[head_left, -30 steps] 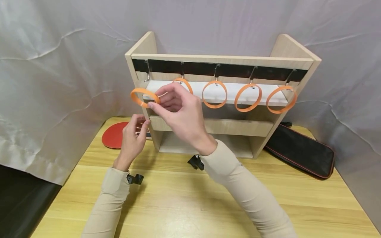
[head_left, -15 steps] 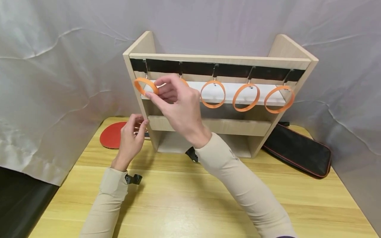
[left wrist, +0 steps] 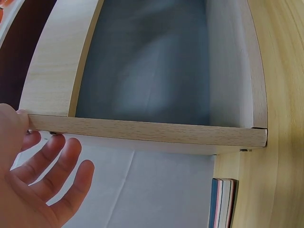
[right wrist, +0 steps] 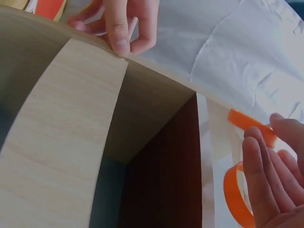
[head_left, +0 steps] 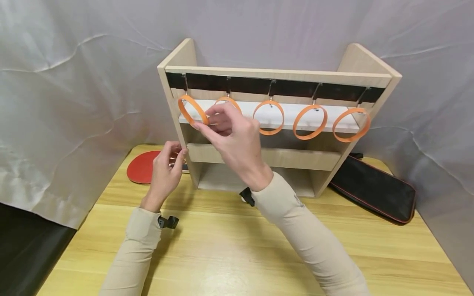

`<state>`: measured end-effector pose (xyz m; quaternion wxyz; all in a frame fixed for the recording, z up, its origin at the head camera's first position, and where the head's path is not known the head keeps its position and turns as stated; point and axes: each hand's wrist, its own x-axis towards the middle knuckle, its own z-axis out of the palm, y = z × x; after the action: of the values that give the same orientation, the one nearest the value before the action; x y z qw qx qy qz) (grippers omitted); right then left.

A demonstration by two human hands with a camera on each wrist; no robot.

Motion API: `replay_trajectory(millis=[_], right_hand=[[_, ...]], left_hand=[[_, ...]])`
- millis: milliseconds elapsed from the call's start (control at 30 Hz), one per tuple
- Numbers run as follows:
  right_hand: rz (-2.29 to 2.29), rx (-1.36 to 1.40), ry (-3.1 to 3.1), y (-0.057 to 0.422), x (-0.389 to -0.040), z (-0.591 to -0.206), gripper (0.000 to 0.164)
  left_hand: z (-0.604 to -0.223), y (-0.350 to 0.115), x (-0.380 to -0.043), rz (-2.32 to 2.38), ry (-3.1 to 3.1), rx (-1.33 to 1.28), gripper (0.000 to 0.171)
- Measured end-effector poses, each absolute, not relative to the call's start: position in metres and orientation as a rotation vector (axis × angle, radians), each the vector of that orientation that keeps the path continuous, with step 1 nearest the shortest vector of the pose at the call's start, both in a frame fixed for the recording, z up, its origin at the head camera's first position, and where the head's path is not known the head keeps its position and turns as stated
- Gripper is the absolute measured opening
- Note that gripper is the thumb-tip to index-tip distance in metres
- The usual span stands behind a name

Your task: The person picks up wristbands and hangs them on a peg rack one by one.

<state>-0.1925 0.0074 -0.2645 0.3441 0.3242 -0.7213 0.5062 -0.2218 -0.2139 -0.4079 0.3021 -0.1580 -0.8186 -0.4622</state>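
Observation:
My right hand [head_left: 238,139] pinches an orange ring [head_left: 180,106] between thumb and fingertips, at its lower right side. The ring's top overlaps the leftmost metal hook [head_left: 186,87] on the black strip of a wooden shelf unit [head_left: 263,157]. Several like rings hang from the other hooks, among them the middle ring [head_left: 269,132]; the hand partly covers the one second from left. My left hand [head_left: 165,172] grips the unit's left side panel [left wrist: 147,130], its thumb at the front edge and its fingers along the outer face, as the left wrist view shows.
On the wooden table [head_left: 222,246], a red table tennis paddle [head_left: 140,167] lies left of the unit, its handle partly hidden. A black zip case [head_left: 374,191] leans at the right. Grey sheeting [head_left: 92,82] surrounds the table.
The right hand has raised the orange ring and moved it right, bringing its top to the leftmost hook. The left hand has stayed at the side panel.

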Motion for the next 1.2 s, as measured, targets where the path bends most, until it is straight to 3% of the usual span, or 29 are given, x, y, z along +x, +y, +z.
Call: replay_trajectory(millis=[633, 1200], right_hand=[[1.165, 0.977, -1.870, 0.046, -0.158, -0.305, 0.029], [0.944, 0.887, -2.007, 0.121, -0.145, -0.337, 0.034]], left_hand=[[-0.408, -0.213, -0.223, -1.239, -2.155, -0.413, 0.016], [-0.399, -0.219, -0.218, -1.167, -2.217, -0.415, 0.015]])
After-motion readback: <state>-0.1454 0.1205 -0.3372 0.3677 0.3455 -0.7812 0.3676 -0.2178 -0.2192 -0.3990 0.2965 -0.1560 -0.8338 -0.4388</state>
